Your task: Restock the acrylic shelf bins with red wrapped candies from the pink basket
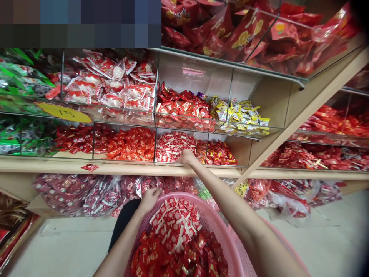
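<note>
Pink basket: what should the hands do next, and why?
Maybe draw the right hand toward the pink basket, because it reaches to the red-and-white candies on the shelf, and similar-looking candies lie in the basket.

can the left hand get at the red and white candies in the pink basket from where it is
Probably yes: the left hand is close to the rim of the pink basket, the top is open, and nothing seems to cover the red and white candies.
</note>
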Tool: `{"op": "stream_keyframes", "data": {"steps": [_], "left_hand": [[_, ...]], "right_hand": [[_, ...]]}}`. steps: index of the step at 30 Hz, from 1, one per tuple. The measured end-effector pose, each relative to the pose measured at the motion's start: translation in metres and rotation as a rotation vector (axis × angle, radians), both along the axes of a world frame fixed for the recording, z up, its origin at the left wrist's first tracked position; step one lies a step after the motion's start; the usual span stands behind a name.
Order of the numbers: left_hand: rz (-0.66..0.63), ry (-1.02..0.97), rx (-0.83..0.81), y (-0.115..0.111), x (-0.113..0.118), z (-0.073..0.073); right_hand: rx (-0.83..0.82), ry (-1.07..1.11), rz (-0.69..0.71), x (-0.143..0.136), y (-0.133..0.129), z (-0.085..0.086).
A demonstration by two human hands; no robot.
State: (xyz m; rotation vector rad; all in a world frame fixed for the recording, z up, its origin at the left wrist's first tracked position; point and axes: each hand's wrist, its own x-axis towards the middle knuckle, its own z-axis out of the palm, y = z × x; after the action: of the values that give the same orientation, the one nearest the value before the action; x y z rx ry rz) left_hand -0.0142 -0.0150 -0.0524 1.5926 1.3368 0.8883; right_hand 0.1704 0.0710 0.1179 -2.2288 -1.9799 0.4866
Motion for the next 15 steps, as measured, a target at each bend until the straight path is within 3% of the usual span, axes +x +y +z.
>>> {"op": "stream_keyframes", "data": {"steps": [15], "left_hand": [[0.008,0.01,-0.009,-0.0002,0.0012,-0.0019]], "right_hand": [[0.052,0.091,-0.001,0.0047,0.0029,-0.0064]]}}
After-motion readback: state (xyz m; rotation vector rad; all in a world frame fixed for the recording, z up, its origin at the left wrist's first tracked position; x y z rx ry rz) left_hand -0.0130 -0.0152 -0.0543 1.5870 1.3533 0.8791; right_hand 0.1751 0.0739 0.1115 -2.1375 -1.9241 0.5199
